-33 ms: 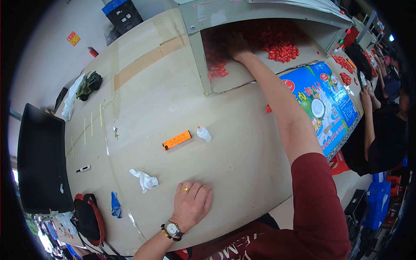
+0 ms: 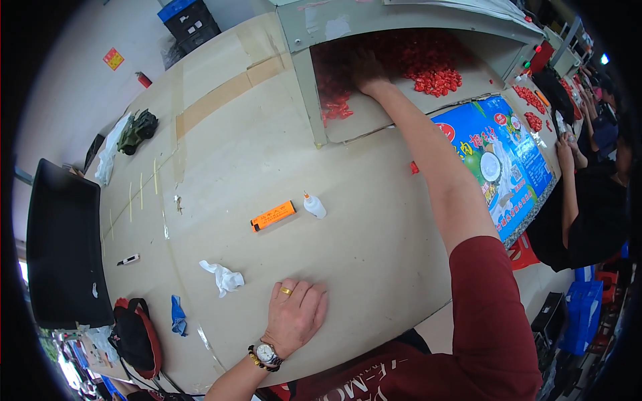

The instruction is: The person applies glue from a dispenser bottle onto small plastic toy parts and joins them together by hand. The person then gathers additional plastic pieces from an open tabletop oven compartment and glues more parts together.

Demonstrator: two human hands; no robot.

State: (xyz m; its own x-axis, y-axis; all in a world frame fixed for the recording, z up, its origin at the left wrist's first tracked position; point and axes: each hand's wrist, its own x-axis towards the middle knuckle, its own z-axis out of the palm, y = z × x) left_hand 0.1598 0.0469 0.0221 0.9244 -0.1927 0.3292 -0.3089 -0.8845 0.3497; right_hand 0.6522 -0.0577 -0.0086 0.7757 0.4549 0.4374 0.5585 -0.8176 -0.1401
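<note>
My right hand (image 2: pixel 366 72) reaches into a grey metal cabinet (image 2: pixel 303 93) with an open front. It is among small glossy red pieces, and its fingers are lost in the dim light. A heap of the red pieces (image 2: pixel 438 81) lies to its right, with a smaller group (image 2: pixel 336 107) near the left wall. On the near part of the table rests my left hand (image 2: pixel 296 319), palm down, fingers curled in and nothing visible in them. It wears a ring, a watch and a beaded bracelet. The nearest thing to it is a crumpled white tissue (image 2: pixel 225 279).
An orange box (image 2: pixel 273 216) and a white dropper bottle (image 2: pixel 314 206) sit mid-table. A blue printed board (image 2: pixel 498 164) lies right of my right arm. At left are a marker (image 2: pixel 128 260), a blue scrap (image 2: pixel 178 316) and a black-red bag (image 2: pixel 137 337). Another person (image 2: pixel 582 200) works at right.
</note>
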